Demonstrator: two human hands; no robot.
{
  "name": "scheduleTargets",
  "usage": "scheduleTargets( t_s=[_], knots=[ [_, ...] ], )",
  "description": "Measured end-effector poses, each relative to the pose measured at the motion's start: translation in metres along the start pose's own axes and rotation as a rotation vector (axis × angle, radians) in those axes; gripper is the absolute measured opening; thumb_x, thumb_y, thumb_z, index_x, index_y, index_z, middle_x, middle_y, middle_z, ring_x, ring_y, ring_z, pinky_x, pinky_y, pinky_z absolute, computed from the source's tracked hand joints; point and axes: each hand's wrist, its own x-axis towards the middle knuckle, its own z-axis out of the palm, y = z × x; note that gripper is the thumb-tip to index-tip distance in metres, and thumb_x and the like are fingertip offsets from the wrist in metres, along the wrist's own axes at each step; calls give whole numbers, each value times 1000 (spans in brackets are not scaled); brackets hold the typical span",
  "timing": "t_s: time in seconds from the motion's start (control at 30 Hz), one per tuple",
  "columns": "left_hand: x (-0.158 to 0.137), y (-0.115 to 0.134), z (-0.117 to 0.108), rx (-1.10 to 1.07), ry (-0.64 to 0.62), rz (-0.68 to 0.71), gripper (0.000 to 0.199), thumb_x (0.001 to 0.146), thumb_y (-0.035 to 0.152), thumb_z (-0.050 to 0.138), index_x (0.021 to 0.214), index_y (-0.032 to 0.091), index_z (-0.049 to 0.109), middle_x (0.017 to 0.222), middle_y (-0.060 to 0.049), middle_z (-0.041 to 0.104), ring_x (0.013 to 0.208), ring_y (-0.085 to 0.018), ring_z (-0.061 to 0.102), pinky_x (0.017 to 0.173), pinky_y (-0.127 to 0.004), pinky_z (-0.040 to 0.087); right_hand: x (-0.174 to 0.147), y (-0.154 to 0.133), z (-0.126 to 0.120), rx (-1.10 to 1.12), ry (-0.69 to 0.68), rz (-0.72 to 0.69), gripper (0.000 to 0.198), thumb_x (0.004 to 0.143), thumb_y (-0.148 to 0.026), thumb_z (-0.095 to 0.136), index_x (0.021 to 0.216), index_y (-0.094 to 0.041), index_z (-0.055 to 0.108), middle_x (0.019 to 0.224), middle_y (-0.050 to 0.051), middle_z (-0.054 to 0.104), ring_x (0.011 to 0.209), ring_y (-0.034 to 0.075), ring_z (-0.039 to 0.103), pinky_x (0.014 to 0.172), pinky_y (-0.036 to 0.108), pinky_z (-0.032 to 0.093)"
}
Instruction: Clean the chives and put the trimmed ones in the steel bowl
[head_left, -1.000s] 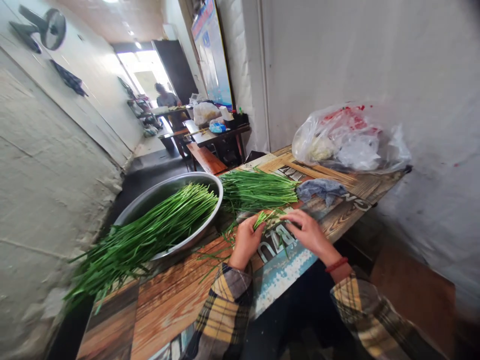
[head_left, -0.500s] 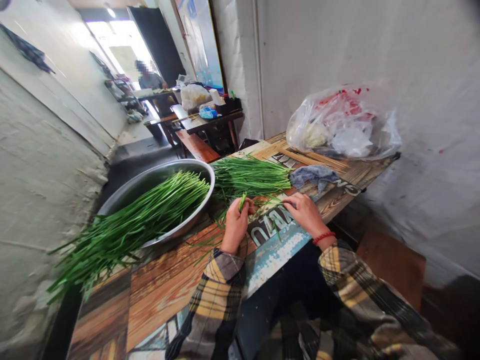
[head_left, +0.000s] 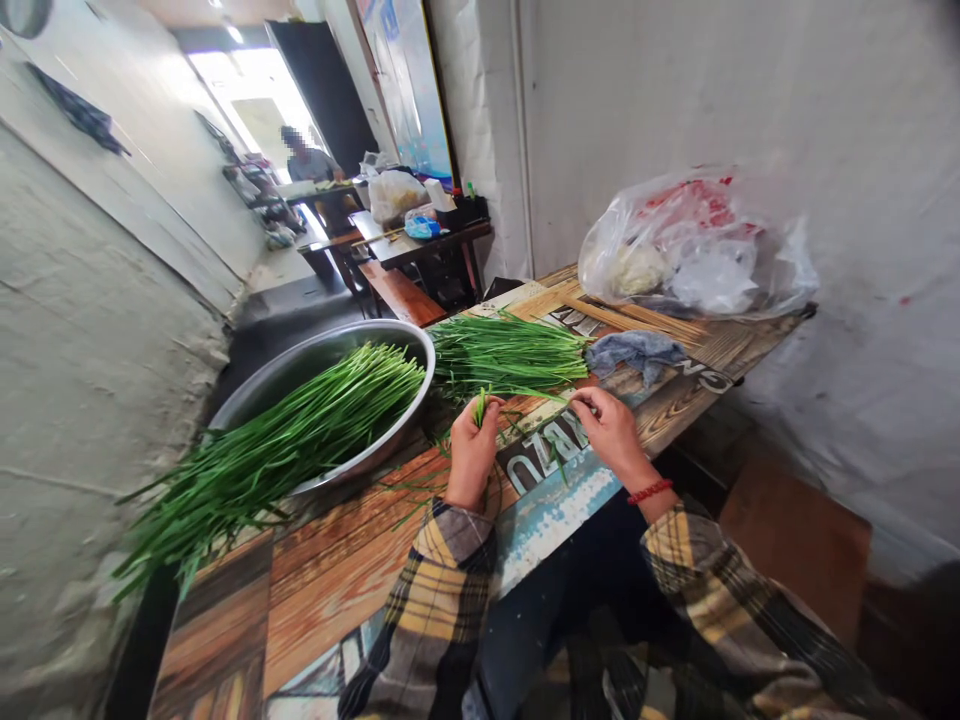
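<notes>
My left hand (head_left: 472, 448) is closed around a few green chives (head_left: 481, 405), whose cut ends poke up above the fingers. Over the table's front part, my right hand (head_left: 606, 428) pinches the end of a thin chive stalk (head_left: 551, 396) that stretches toward the left hand. A red beaded bracelet (head_left: 650, 491) circles the right wrist. Behind both hands lies a pile of chives (head_left: 514, 352) on the patterned wooden table (head_left: 345, 565). To the left, a large metal basin (head_left: 429, 385) holds a big bunch of chives (head_left: 300, 430), its leaves hanging over the rim.
A grey-blue cloth (head_left: 636, 354) lies right of the pile, with wooden sticks (head_left: 630, 315) behind it. A clear plastic bag (head_left: 697, 245) stands at the table's far right against the wall. Farther back, a person (head_left: 309, 163) sits at another table.
My right hand has drawn slightly away from the left, and the stalk between them now shows straighter. The whole view has shifted a little.
</notes>
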Motion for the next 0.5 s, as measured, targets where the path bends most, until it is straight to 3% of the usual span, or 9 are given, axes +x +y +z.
scheduleTargets(
  t_s=[0.13, 0.23, 0.37, 0.5],
  knots=[
    [-1, 3, -2, -14, 82, 9, 29, 89, 39, 49, 91, 16, 67, 63, 0, 59, 63, -12, 53, 61, -22, 41, -4, -14, 0, 25, 1, 6, 20, 87, -35, 50, 89, -21, 64, 84, 5, 67, 76, 19, 61, 74, 32, 48],
    [-3, 8, -2, 15, 59, 65, 28, 88, 37, 51, 93, 17, 70, 74, -2, 64, 72, -14, 57, 67, -24, 43, -6, -24, -2, 22, -28, -66, 18, 89, -31, 48, 88, -23, 63, 86, 5, 66, 81, 19, 61, 77, 32, 48],
    [-5, 13, 2, 105, -130, 163, 22, 86, 31, 56, 96, 18, 72, 82, -4, 65, 79, -16, 57, 73, -26, 42, -7, -35, -1, 78, -86, -134, 17, 90, -30, 47, 88, -23, 63, 88, 4, 66, 87, 20, 62, 82, 32, 47],
    [-5, 11, 6, 168, -286, 189, 19, 84, 29, 58, 77, 17, 71, 74, -2, 62, 74, -15, 55, 70, -26, 41, -6, -34, 4, 226, -74, 50, 18, 88, -35, 50, 89, -23, 64, 84, 2, 67, 72, 17, 63, 70, 30, 49]
  ],
)
